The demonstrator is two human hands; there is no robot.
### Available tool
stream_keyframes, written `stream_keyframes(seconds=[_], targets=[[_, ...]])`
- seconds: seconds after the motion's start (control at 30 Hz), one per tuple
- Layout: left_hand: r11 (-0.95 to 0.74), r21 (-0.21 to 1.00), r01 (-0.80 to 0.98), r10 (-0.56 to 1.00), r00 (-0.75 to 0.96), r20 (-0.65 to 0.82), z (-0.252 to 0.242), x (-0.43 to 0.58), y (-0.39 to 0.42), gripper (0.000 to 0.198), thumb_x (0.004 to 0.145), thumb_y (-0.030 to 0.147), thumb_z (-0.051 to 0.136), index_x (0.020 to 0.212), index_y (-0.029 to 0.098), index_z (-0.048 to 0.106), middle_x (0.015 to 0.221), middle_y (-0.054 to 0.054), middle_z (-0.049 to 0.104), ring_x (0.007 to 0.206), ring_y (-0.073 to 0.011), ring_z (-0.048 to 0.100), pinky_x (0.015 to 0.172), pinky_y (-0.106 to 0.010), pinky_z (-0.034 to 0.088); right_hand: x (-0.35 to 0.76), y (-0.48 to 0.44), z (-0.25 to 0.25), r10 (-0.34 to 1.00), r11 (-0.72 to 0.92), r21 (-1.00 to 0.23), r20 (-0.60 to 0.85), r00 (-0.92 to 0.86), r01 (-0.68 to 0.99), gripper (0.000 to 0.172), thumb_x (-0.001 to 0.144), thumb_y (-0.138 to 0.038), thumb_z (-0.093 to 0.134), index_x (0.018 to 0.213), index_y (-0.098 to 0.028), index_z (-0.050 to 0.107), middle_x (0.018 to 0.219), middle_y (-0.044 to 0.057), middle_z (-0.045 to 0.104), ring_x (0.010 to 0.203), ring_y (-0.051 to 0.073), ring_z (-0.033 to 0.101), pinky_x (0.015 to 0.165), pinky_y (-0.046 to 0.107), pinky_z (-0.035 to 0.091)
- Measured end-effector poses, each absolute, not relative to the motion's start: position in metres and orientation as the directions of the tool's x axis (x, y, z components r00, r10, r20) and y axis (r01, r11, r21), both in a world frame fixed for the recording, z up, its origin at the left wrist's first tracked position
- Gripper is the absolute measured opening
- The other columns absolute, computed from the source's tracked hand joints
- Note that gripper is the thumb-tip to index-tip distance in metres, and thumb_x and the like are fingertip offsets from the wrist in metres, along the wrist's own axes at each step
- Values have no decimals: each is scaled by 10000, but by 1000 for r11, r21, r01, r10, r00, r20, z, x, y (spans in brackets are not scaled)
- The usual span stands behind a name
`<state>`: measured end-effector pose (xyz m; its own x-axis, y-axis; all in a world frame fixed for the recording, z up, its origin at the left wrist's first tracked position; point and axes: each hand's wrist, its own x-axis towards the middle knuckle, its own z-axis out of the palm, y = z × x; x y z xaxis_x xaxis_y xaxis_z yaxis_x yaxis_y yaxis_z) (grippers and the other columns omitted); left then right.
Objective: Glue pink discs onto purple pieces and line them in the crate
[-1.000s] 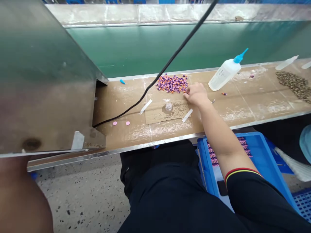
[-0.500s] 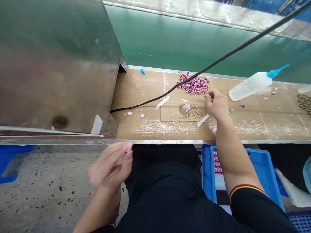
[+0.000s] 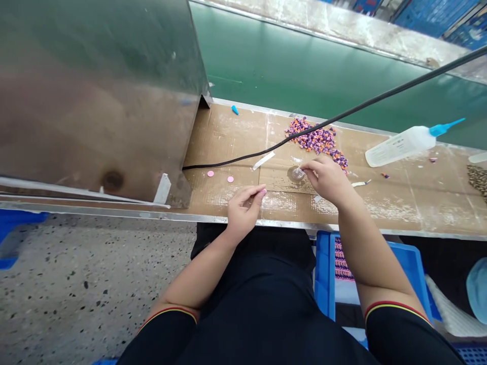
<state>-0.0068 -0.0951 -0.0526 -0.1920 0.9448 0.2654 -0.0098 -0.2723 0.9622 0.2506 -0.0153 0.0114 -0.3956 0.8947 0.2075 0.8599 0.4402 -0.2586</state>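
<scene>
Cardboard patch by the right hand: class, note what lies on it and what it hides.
The cardboard patch carries a small clear plastic piece in a damp-looking ring, at the fingertips of the right hand. Whatever lies beneath it is covered and cannot be seen.

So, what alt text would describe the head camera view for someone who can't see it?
The person's right hand pinches a small clear piece over a cardboard sheet, beside a heap of purple and orange pieces; the left hand holds a small pink disc.

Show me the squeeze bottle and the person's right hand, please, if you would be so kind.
Squeeze bottle (image 3: 399,147), head view, on its white body.
Right hand (image 3: 329,180), head view, on the back of the hand.
</scene>
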Motion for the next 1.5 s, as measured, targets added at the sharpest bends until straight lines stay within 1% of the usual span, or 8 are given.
stream_keyframes(seconds=[0.1,0.3,0.57,0.7,0.8,0.9,1.23,1.5], targets=[[-297,953,-54,933,-226,278,-56,-8,-94,218,984,413,762,1095,255,862,967,-74,810,862,-158,755,776,-279,625,250,-15,10,885,457,-219,203,-418,862,239,1029,-233,555,1001,-222,792,991,138,747,954,305,672,810,413,522],[-151,962,-227,962,-257,90,-58,-6,-93,359,919,509,828,1147,233,848,964,-80,803,772,-133,722,716,-260,615,247,-18,9,885,452,-193,216,-412,871,251,1033,-232,543,991,-206,789,986,144,753,944,308,668,832,432,533],[-38,948,-316,960,-274,-53,-51,-7,-88,409,767,561,939,944,201,859,826,-64,801,694,-129,707,665,-247,600,240,-21,10,908,394,-214,244,-342,894,228,1005,-199,577,942,-226,795,935,127,754,938,309,670,824,444,542],[-33,947,-318,959,-275,-59,-46,-5,-86,404,754,551,951,914,197,842,822,-68,802,679,-129,708,637,-240,595,223,-46,14,907,327,-445,395,-145,834,182,1009,-221,608,999,-236,789,983,92,786,905,266,723,790,416,590],[-40,935,-351,958,-279,-63,-42,0,-87,424,760,581,942,884,195,817,799,-63,798,651,-127,706,625,-242,601,192,-79,11,907,324,-746,420,34,582,154,1024,-272,626,1052,-244,774,979,63,793,837,215,755,703,360,623],[-8,924,-381,965,-246,-93,-36,7,-88,446,738,592,956,882,193,820,806,-64,807,663,-133,728,646,-242,620,158,-104,3,918,339,-872,388,77,352,124,1013,-283,661,1039,-253,779,955,50,805,805,195,772,704,347,654],[31,837,-546,981,-146,-131,-17,21,-92,377,721,568,979,852,241,843,853,-43,811,706,-107,702,617,-205,568,130,-113,3,798,480,-810,563,215,337,159,996,-192,698,1074,-286,800,1000,45,844,888,227,802,797,418,689],[90,804,-587,981,-88,-174,-9,24,-106,346,716,531,991,875,257,852,880,-31,816,762,-122,724,692,-234,608,128,-116,3,728,515,-761,631,267,395,105,997,-223,701,1023,-291,776,898,31,814,809,230,780,713,410,680]])
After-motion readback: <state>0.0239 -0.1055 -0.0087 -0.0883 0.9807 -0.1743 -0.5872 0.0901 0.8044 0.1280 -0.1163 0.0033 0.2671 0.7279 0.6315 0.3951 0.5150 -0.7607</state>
